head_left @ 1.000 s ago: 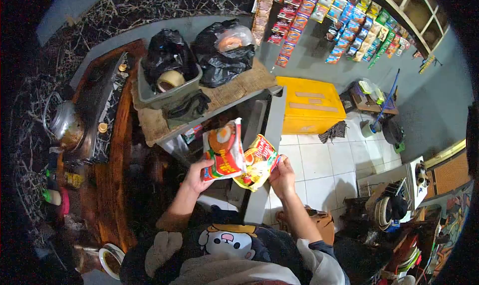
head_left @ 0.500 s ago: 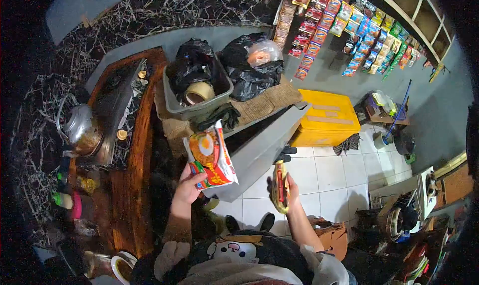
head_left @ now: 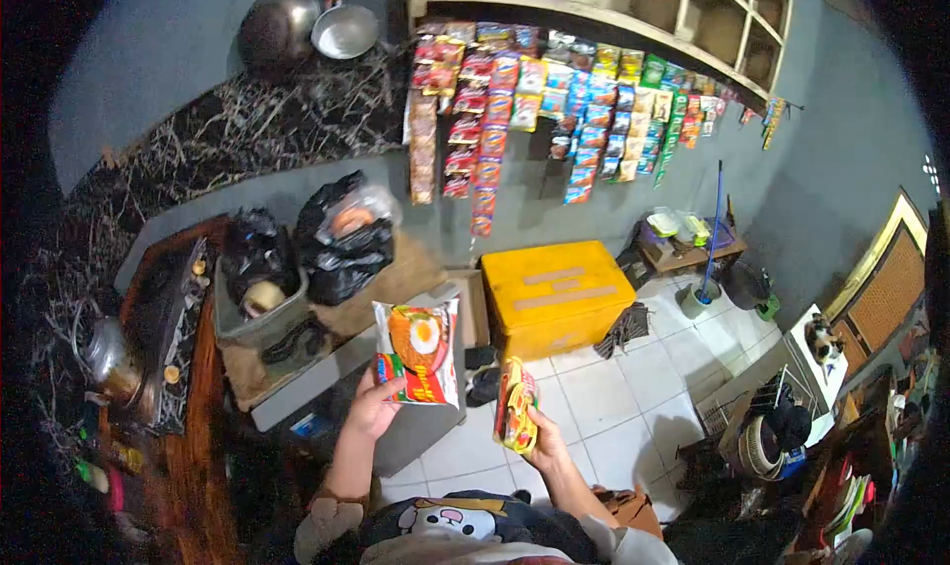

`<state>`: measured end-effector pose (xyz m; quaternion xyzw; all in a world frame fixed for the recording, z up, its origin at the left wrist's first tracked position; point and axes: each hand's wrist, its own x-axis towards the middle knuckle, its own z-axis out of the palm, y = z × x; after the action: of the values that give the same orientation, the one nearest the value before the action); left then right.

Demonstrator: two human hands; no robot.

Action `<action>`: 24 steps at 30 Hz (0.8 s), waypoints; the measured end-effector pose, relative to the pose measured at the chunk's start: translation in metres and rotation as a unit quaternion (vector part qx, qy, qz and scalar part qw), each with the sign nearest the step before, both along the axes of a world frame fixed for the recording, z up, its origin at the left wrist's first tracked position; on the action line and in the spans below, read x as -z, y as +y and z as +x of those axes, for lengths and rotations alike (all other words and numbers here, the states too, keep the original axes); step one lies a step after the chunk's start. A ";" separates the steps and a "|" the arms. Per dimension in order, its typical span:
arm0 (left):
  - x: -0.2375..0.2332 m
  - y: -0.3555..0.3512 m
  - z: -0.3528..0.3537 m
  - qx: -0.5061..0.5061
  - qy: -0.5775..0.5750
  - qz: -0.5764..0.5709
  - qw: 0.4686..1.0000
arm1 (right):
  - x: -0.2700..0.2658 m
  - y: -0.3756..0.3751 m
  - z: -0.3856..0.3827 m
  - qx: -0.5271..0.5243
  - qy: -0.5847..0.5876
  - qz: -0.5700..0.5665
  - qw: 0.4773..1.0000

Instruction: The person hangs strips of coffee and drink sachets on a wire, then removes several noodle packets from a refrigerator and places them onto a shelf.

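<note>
Just below the middle of the frame, the left hand [head_left: 371, 414] is closed around the lower edge of a red noodle packet [head_left: 418, 350], held upright with its printed face showing. Right of it, the right hand [head_left: 546, 453] grips a second noodle packet [head_left: 516, 417] from underneath, turned nearly edge-on, below a yellow box [head_left: 559, 293]. Both packets look light and slick (thin crinkly film) with a brittle block inside, so a gentle hold across the flat sides suits better than a squeeze.

Dark top [head_left: 520, 531] w/ white cartoon print [head_left: 445, 521], tan L cuff [head_left: 319, 525], grey R sleeve [head_left: 618, 543].
</note>
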<state>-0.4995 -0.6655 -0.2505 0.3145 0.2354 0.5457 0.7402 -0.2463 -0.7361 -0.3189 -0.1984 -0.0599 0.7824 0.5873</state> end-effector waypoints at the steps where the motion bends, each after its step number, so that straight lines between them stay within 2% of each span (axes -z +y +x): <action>1: -0.004 0.006 0.024 0.002 0.004 0.009 1.000 | -0.002 0.002 0.017 0.002 0.004 0.009 1.000; 3: -0.014 0.020 0.069 -0.002 0.033 0.035 0.999 | -0.006 0.003 0.049 0.096 0.058 0.005 0.994; 5: -0.008 0.047 0.103 -0.008 0.033 0.041 0.999 | -0.005 0.002 0.088 0.071 0.098 0.014 0.993; 7: -0.011 0.068 0.138 -0.081 0.046 0.081 0.992 | -0.010 0.000 0.119 0.048 -0.017 0.004 0.999; 9: -0.016 0.083 0.166 -0.094 0.012 0.129 0.987 | -0.023 0.006 0.147 0.043 -0.138 0.016 0.989; 10: -0.021 0.089 0.178 -0.105 0.012 0.122 0.987 | -0.036 0.009 0.155 0.077 -0.236 0.030 0.968; 11: -0.023 0.094 0.188 -0.118 0.012 0.113 0.987 | -0.052 0.019 0.164 0.097 -0.292 0.096 0.947; 13: -0.027 0.105 0.201 -0.109 -0.028 0.076 0.991 | -0.064 0.038 0.185 0.144 -0.422 0.166 0.880; 14: -0.026 0.113 0.205 -0.071 -0.030 0.038 0.996 | -0.071 0.048 0.191 0.185 -0.410 0.174 0.876; 15: -0.025 0.118 0.209 -0.074 -0.028 0.035 0.996 | -0.079 0.056 0.200 0.172 -0.397 0.150 0.889; 18: -0.032 0.147 0.228 0.002 -0.102 0.008 0.995 | -0.094 0.098 0.218 0.185 -0.406 0.179 0.877; 19: -0.026 0.163 0.234 0.002 -0.135 0.013 0.991 | -0.104 0.115 0.220 0.197 -0.425 0.193 0.862; 21: -0.020 0.198 0.246 0.126 -0.267 0.082 0.952 | -0.123 0.158 0.227 0.206 -0.448 0.227 0.840; 22: 0.005 0.227 0.251 -0.010 -0.112 0.176 0.978 | -0.135 0.184 0.230 0.228 -0.489 0.288 0.791; 23: -0.010 0.252 0.258 0.133 -0.320 0.086 0.934 | -0.154 0.211 0.232 0.250 -0.524 0.349 0.735; 24: -0.024 0.274 0.264 0.215 -0.352 0.131 0.902 | -0.176 0.230 0.234 0.212 -0.519 0.325 0.761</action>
<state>-0.2350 -0.3911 -0.2268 0.2386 -0.1870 0.4747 0.8262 -0.0125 -0.5064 -0.1431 -0.3786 -0.5629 0.3486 0.6467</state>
